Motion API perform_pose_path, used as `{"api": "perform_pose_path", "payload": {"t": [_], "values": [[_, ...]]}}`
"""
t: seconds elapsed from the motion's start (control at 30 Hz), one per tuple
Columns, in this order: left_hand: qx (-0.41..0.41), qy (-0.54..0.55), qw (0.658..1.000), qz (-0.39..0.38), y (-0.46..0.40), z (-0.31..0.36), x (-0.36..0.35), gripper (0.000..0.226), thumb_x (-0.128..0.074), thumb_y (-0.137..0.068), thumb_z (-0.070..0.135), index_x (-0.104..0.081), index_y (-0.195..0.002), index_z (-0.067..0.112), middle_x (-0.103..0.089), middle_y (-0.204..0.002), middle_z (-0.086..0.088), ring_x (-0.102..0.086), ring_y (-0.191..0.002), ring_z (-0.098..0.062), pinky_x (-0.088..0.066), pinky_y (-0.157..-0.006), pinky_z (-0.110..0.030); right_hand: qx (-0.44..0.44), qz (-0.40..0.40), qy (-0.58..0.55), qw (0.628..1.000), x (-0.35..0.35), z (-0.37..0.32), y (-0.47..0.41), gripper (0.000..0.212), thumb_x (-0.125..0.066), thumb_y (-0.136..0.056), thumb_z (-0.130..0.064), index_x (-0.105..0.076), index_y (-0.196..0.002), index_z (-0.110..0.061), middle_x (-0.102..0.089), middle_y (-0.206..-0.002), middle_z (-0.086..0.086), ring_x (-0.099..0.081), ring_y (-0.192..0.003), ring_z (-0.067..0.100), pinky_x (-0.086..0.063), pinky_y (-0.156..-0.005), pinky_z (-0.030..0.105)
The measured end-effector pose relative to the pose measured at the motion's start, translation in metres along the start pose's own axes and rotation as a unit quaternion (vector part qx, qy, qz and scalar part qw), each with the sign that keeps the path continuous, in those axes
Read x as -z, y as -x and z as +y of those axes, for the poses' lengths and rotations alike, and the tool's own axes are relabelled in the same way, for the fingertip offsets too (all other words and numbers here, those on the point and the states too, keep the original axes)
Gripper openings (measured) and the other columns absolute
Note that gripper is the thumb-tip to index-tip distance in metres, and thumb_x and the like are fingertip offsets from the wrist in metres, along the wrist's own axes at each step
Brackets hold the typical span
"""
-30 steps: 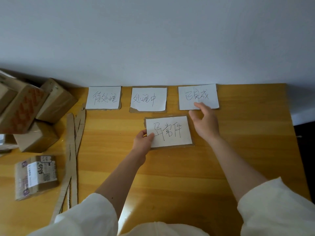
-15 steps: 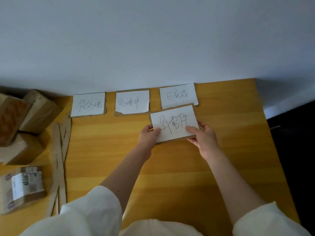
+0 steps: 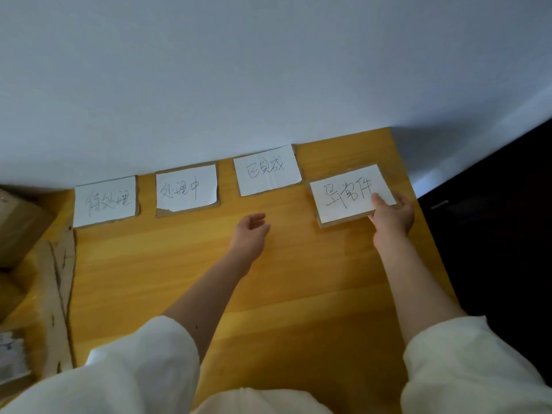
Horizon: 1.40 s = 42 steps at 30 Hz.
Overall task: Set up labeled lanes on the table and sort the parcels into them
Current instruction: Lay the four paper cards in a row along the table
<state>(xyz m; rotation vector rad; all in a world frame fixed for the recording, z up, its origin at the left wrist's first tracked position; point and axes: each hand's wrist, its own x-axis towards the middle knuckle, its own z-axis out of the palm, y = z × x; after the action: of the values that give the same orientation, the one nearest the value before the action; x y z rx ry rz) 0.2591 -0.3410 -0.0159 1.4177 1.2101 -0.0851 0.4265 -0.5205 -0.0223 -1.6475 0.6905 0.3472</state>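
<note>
Far left edge: a brown box (image 3: pixel 21 231) w/ more parcels below it, mostly cut off, incl. one w/ a white label (image 3: pixel 12 358) at the bottom corner. Just right of those, cardboard strips (image 3: pixel 61 294) lie lengthwise on the wooden surface (image 3: pixel 298 294), running toward me.

Along the back of the surface, by the wall (image 3: pixel 268 70), 3 label cards sit in a row, each white paper on a cardboard backing w/ handwritten characters. Card 1 (image 3: pixel 104 201) is leftmost, card 2 (image 3: pixel 186 188) next w/ a torn lower-left corner, card 3 (image 3: pixel 267 170) after that, sitting a bit further back. Small gaps btwn them, none touching.

My left hand (image 3: pixel 251 231) hovers over bare wood in front of the gap btwn cards 2 and 3. It's loosely open, fingers curled a little, holding nothing, apart from every card.

Card 4 (image 3: pixel 352 192) is right of card 3, slightly nearer me and tilted, close to the surface's right edge. Can't tell if it's lying fully flat or lifted at its near edge. My right hand (image 3: pixel 392 215) has its near-right corner: thumb on top of the paper by the last character, fingers spread round the right side, partly under the edge as far as I can see.

Both sleeves (image 3: pixel 143 363) are white, pushed up to the elbows. Right of the surface it's dark floor (image 3: pixel 493 234).
</note>
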Motion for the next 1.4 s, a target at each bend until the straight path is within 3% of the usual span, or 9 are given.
{"api": "perform_pose_path", "payload": {"t": [0.1,0.17,0.2,0.27,0.33,0.4,0.6,0.77,1.4], "values": [[-0.027,-0.043,0.999,0.006,-0.005,0.005,-0.007,0.032,-0.056,-0.096,0.022,-0.055,-0.128,0.024,-0.054,-0.132,0.000,-0.053,-0.103,-0.013,-0.046,-0.074,-0.025,0.055,0.056,0.167,0.983,-0.002,0.006,-0.014,0.077,-0.075,-0.084,-0.020,-0.030,-0.147,-0.017,-0.039,-0.147,0.013,-0.048,-0.129,0.032,-0.051,-0.099,0.045],[-0.041,-0.079,0.996,0.016,-0.007,0.009,-0.012,0.035,-0.056,-0.096,0.024,-0.053,-0.131,0.027,-0.051,-0.133,-0.002,-0.052,-0.091,-0.008,-0.044,-0.061,-0.021,0.124,0.087,0.295,0.943,-0.004,0.010,-0.014,0.080,-0.076,-0.081,-0.026,-0.031,-0.148,-0.020,-0.030,-0.153,0.012,-0.032,-0.139,0.034,-0.039,-0.109,0.051],[-0.050,-0.099,0.994,0.022,-0.009,0.011,-0.013,0.037,-0.057,-0.095,0.025,-0.052,-0.131,0.028,-0.050,-0.135,-0.002,-0.052,-0.089,-0.008,-0.047,-0.061,-0.022,0.171,0.075,0.342,0.921,-0.005,0.014,-0.013,0.075,-0.075,-0.082,-0.028,-0.036,-0.146,-0.021,-0.030,-0.154,0.010,-0.027,-0.142,0.033,-0.034,-0.111,0.052],[-0.079,-0.144,0.986,0.033,-0.014,0.012,-0.015,0.040,-0.058,-0.094,0.024,-0.050,-0.133,0.029,-0.043,-0.144,0.000,-0.052,-0.113,-0.016,-0.054,-0.083,-0.035,0.246,0.007,0.419,0.874,-0.010,0.021,-0.010,0.062,-0.072,-0.084,-0.033,-0.046,-0.140,-0.026,-0.030,-0.156,0.007,-0.021,-0.145,0.029,-0.027,-0.113,0.051],[-0.100,-0.191,0.976,0.036,-0.021,0.015,-0.017,0.046,-0.059,-0.093,0.024,-0.046,-0.138,0.028,-0.035,-0.153,0.001,-0.034,-0.138,-0.023,-0.039,-0.109,-0.045,0.267,-0.049,0.472,0.838,-0.016,0.031,-0.008,0.057,-0.070,-0.086,-0.036,-0.049,-0.138,-0.029,-0.027,-0.159,0.005,-0.016,-0.148,0.027,-0.021,-0.115,0.050],[-0.118,-0.240,0.963,0.032,-0.026,0.020,-0.019,0.052,-0.058,-0.093,0.024,-0.041,-0.143,0.027,-0.025,-0.158,0.000,-0.021,-0.146,-0.023,-0.025,-0.117,-0.046,0.264,-0.068,0.501,0.821,-0.022,0.037,-0.009,0.058,-0.070,-0.085,-0.038,-0.050,-0.139,-0.029,-0.024,-0.160,0.005,-0.015,-0.148,0.027,-0.020,-0.115,0.049],[-0.135,-0.368,0.920,-0.005,-0.050,0.031,-0.024,0.061,-0.053,-0.096,0.034,-0.027,-0.150,0.030,-0.010,-0.162,0.000,-0.008,-0.149,-0.023,-0.014,-0.119,-0.047,0.265,-0.059,0.521,0.809,-0.040,0.024,-0.030,0.061,-0.069,-0.084,-0.043,-0.049,-0.140,-0.031,-0.022,-0.161,0.004,-0.016,-0.148,0.026,-0.017,-0.116,0.051],[-0.133,-0.413,0.901,-0.011,-0.064,0.027,-0.023,0.062,-0.052,-0.096,0.039,-0.024,-0.151,0.030,-0.007,-0.163,0.001,-0.005,-0.149,-0.021,-0.008,-0.119,-0.047,0.259,-0.053,0.523,0.810,-0.055,0.007,-0.049,0.060,-0.068,-0.084,-0.045,-0.049,-0.140,-0.032,-0.022,-0.161,0.005,-0.016,-0.147,0.027,-0.016,-0.116,0.052],[-0.155,-0.383,0.910,0.028,-0.070,0.025,-0.020,0.058,-0.056,-0.093,0.036,-0.035,-0.147,0.028,-0.019,-0.159,0.001,-0.009,-0.147,-0.022,-0.013,-0.118,-0.043,0.262,-0.045,0.514,0.815,-0.086,-0.009,-0.065,0.059,-0.064,-0.088,-0.044,-0.045,-0.141,-0.029,-0.019,-0.161,0.007,-0.013,-0.148,0.029,-0.013,-0.116,0.053]]}}
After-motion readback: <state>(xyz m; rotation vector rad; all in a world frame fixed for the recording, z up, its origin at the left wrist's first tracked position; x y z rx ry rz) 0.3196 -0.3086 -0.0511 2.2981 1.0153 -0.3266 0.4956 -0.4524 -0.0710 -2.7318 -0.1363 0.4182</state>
